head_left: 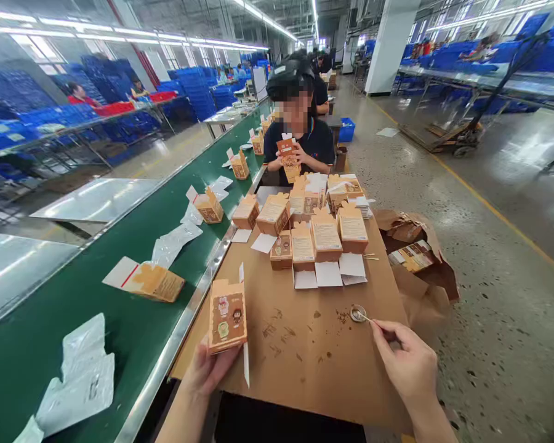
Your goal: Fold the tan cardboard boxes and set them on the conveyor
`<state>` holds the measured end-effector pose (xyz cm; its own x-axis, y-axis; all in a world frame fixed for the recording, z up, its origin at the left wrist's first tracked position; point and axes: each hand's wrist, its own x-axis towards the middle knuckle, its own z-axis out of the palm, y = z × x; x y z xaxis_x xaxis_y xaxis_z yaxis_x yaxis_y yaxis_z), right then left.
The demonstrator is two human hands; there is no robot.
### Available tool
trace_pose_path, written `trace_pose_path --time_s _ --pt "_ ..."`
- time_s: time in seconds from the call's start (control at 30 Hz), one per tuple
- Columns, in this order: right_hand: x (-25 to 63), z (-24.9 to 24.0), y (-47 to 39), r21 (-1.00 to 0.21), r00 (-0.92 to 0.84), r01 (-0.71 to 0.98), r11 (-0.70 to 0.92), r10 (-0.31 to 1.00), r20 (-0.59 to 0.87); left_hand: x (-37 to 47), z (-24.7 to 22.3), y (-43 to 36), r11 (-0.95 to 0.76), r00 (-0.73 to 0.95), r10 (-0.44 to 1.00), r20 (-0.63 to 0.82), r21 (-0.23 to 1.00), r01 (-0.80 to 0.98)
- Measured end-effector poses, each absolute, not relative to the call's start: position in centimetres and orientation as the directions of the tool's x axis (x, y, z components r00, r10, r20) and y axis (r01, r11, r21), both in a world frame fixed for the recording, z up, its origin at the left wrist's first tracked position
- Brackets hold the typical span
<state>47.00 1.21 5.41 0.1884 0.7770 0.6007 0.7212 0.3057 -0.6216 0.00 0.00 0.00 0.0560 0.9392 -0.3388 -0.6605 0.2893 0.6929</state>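
Observation:
My left hand [208, 368] holds a brown printed box [228, 317] from below, near the table's left edge. The box is upright, with white flaps sticking out at its top and right side. Between the thumb and fingers of my right hand [404, 357] is a thin stick [365, 318]. Its tip reaches into a small round dish [357, 314] on the brown tabletop [305, 381]. Dark specks and smears mark the tabletop around the dish. Several brown boxes [327, 237] stand grouped at the table's far end, some with white flaps folded out.
On the left, a green conveyor [138, 332] carries open boxes [161, 282] and clear plastic bags [80, 375]. A person [321, 138] sits beyond the boxes, holding another box. A large brown paper bag [431, 292] stands right of the table. Thin sticks [372, 256] lie beside the boxes.

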Motion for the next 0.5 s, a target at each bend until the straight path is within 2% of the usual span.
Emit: trace_pose_path --time_s 0.13,0.33,0.43,0.5 --pt "46.7 6.1 1.5 -0.65 0.215 0.724 0.232 0.819 0.532 4.8 2.5 1.9 0.293 -0.011 0.921 -0.391 0.709 -0.642" --pt "46.6 5.9 1.0 -0.73 0.329 0.661 0.173 0.808 0.489 7.0 6.0 3.3 0.305 -0.066 0.939 -0.338 0.905 -0.297" --pt "44.6 6.3 0.1 -0.804 0.348 0.563 0.192 0.827 0.441 7.8 6.9 4.2 0.283 -0.103 0.947 -0.306 0.94 -0.192" --pt "41.9 6.7 -0.4 -0.855 0.261 0.449 0.258 0.877 0.402 8.2 7.1 4.6 0.285 -0.108 0.946 -0.306 0.942 -0.174"
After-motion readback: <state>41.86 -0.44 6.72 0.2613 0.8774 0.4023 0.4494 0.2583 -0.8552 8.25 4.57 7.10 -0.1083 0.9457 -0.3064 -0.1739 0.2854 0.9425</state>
